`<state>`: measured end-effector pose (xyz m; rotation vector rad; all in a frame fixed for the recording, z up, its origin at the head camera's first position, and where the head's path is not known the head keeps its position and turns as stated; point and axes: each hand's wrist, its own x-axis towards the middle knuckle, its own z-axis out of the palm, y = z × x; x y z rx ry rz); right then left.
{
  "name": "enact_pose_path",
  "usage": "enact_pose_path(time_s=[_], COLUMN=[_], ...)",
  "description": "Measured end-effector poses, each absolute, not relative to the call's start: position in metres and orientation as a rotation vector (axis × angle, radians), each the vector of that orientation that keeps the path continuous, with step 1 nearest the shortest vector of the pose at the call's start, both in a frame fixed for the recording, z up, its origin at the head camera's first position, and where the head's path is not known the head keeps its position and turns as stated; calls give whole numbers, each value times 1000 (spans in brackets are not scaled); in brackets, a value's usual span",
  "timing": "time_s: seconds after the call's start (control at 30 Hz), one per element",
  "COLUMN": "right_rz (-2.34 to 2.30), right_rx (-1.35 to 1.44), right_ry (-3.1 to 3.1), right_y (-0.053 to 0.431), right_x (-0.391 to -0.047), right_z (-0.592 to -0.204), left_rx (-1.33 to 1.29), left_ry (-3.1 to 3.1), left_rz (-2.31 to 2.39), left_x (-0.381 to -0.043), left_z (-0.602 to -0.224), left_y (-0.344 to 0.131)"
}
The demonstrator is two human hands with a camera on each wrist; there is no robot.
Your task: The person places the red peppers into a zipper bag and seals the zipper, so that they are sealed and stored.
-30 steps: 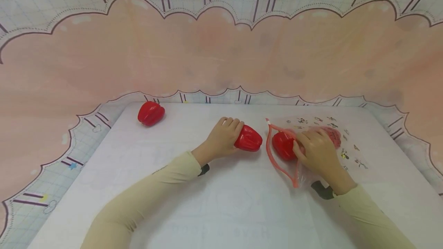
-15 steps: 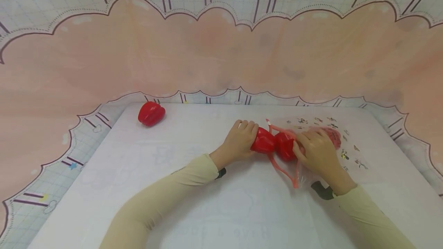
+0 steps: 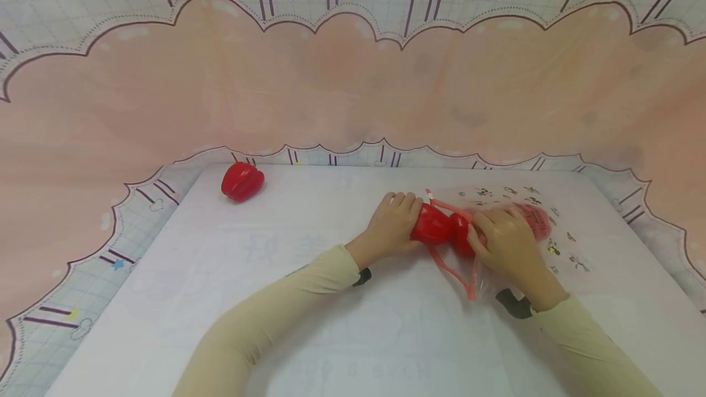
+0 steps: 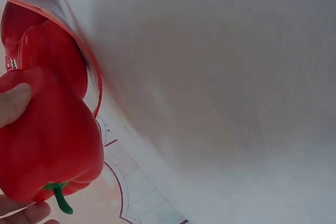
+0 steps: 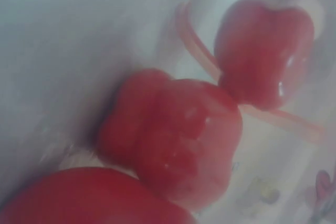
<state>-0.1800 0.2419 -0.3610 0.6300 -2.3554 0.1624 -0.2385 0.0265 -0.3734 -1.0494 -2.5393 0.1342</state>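
My left hand (image 3: pixel 390 220) grips a red bell pepper (image 3: pixel 432 225) by its stem end; the green stem (image 4: pixel 63 199) shows in the left wrist view. This pepper lies across the mouth of a clear plastic bag with an orange-red rim (image 3: pixel 449 270). Against its front end sits a second red pepper (image 3: pixel 460 234), just inside the mouth. My right hand (image 3: pixel 504 239) pinches the bag's upper edge, thumb over that second pepper. Deeper in the bag, another rounded red shape (image 5: pixel 94 198) fills the lower corner of the right wrist view.
Another red bell pepper (image 3: pixel 242 181) lies at the table's far left. The bag's printed part (image 3: pixel 568 250), with small figures and a red patch, spreads flat to the right. A patterned peach cloth (image 3: pixel 342 90) hangs behind the white table (image 3: pixel 331 336).
My left hand has carried its pepper rightward from outside the bag to its mouth, up against the second pepper. My right hand has stayed in place on the bag.
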Motion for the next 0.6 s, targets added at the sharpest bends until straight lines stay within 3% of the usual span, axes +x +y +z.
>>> enact_pose_path(time_s=[0.6], right_rz=[204], right_rx=[620], right_ry=[-2337], right_y=[243], right_x=[-180], right_z=[-362], left_rx=[-1134], left_ry=[-2584], left_rz=[148], left_x=[-239], left_z=[-388], left_y=[43])
